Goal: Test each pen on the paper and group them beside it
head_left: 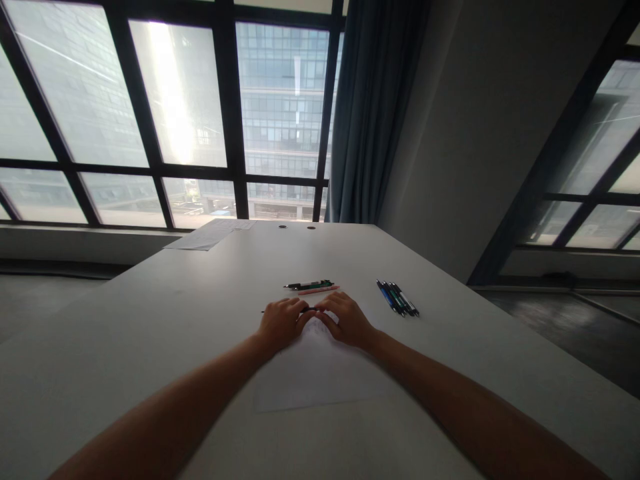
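Note:
Both of my hands meet over the far end of a white sheet of paper (320,380) on the table. A dark pen (311,309) lies crosswise between them, its thin tip poking out past the left hand. My left hand (283,321) is closed around the tip side of the pen. The fingers of my right hand (346,319) pinch its other end. Just beyond the hands lie a few pens (309,285), dark with some green, and a pinkish pen (319,290) alongside. Faint marks show on the paper near my fingertips.
Several pens (397,298) lie side by side to the right of my hands. Papers (207,235) rest at the far left of the white table (150,307). Two dark round discs (311,227) sit near its far edge, before windows and a curtain (383,113).

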Motion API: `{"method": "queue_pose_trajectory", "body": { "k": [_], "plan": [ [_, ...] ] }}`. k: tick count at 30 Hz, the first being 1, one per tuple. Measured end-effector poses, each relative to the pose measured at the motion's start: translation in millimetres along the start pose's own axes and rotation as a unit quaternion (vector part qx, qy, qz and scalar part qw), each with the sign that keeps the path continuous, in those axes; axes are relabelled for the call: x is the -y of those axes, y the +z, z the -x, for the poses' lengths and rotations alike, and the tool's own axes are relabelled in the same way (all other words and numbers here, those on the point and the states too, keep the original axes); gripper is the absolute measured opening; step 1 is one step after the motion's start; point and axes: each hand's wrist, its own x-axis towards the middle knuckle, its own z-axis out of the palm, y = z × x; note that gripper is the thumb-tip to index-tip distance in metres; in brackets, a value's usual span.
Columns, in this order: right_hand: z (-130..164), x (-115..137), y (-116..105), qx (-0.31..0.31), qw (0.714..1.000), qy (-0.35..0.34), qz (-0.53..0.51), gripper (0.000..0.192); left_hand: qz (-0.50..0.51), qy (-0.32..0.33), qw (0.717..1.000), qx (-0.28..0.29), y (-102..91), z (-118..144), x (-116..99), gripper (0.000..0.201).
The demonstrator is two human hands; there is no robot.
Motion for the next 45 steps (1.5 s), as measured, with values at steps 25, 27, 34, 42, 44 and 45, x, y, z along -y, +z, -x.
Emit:
{"method": "queue_pose_trajectory", "body": {
  "k": [25,27,34,42,44,45],
  "plan": [
    [9,-46,-12,-0.108,0.980,0.165,-0.030,0.006,-0.016,-0.019,0.999,-0.029,2.5,0,4,0.033],
    [11,-53,-13,-0.137,0.972,0.191,-0.027,0.005,-0.011,-0.041,0.999,-0.028,2.4,-1,5,0.031],
    [17,-60,-16,-0.103,0.973,0.202,0.047,0.006,0.015,-0.078,0.996,-0.035,3.7,-2,7,0.027],
    [11,-42,-16,0.106,0.955,0.220,0.170,0.004,0.027,0.038,0.998,-0.031,10.5,-1,15,0.030],
    [10,-43,-17,0.109,0.952,0.224,0.178,0.005,0.036,0.057,0.998,-0.018,10.0,-1,15,0.035],
    [10,-44,-17,0.101,0.952,0.226,0.182,0.006,0.044,0.063,0.997,-0.011,9.7,-1,14,0.036]
  ]
}}
